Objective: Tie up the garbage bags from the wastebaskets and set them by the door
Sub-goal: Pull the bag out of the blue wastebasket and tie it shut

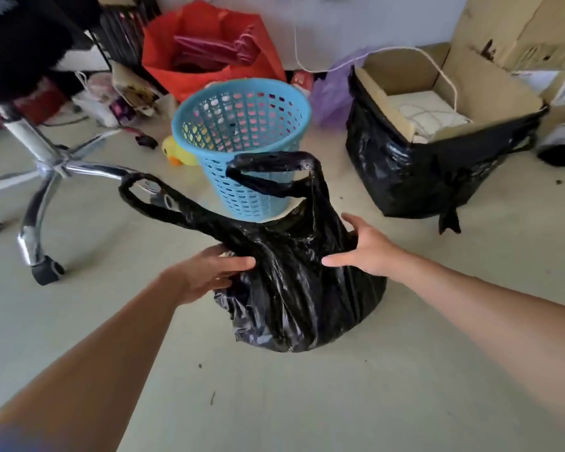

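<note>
On the floor (274, 402), before the blue perforated plastic wastebasket (238, 190), sits the black plastic garbage bag (291, 288), untied. Left grip (206, 272) and right grip (366, 249) press its sides, fingers open; each should take one handle loop (268, 157).

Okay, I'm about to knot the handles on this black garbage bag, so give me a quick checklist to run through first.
1. Bag out of the basket: ok. The black garbage bag sits on the floor in front of the blue wastebasket.
2. Handles free: ok. The left loop and right loop stand apart, untied.
3. Grip on the handles: not ok. The left hand and right hand are at the bag's sides; neither holds a loop.
4. Contents below the bag's mouth: cannot tell.
5. Path for carrying it away: cannot tell; only this patch of the room shows.
</note>
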The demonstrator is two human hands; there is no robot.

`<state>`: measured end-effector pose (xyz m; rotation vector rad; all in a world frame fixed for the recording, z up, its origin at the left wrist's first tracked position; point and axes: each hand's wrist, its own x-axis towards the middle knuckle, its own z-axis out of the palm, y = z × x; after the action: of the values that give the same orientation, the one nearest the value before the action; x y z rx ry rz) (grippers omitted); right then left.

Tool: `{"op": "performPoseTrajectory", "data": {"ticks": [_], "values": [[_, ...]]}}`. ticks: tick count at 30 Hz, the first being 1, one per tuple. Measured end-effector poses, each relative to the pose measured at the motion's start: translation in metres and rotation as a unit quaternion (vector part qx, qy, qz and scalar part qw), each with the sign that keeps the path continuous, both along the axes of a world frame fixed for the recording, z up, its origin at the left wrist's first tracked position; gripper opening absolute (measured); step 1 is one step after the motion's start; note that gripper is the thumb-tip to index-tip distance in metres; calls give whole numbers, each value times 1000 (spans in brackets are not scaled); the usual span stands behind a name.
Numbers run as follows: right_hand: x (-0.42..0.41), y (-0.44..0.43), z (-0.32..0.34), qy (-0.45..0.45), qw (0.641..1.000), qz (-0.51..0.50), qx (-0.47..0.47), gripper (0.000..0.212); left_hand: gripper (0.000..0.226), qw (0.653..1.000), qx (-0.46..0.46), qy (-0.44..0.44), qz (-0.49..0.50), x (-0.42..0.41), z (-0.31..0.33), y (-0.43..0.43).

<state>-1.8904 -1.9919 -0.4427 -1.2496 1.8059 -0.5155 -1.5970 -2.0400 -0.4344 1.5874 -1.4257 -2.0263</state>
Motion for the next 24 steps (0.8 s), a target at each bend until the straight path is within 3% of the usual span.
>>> {"op": "performPoseTrajectory", "data": {"ticks": [3,6,8,11,14,18,21,24], "values": [[6,6,-8,-31,997,-55,-37,42,58,996,-67,-47,-18,-17,-5,11],[17,23,-2,-92,989,-113,-13,15,55,988,-117,-88,45,-31,-13,32],[22,33,0,-114,986,-122,1,16,45,972,-158,-97,143,-35,-12,41],[17,36,2,-148,974,-169,-7,22,7,937,-187,-69,287,-35,5,37],[5,41,2,-142,970,-198,-10,31,15,896,-152,14,416,-34,22,30],[4,50,12,-126,981,-145,-24,25,17,910,-80,84,399,-60,37,41],[5,51,27,-172,975,-118,-70,34,33,916,-20,186,353,-72,43,44],[4,50,39,-234,960,-128,-90,37,30,931,-19,225,287,-70,46,46]]}}
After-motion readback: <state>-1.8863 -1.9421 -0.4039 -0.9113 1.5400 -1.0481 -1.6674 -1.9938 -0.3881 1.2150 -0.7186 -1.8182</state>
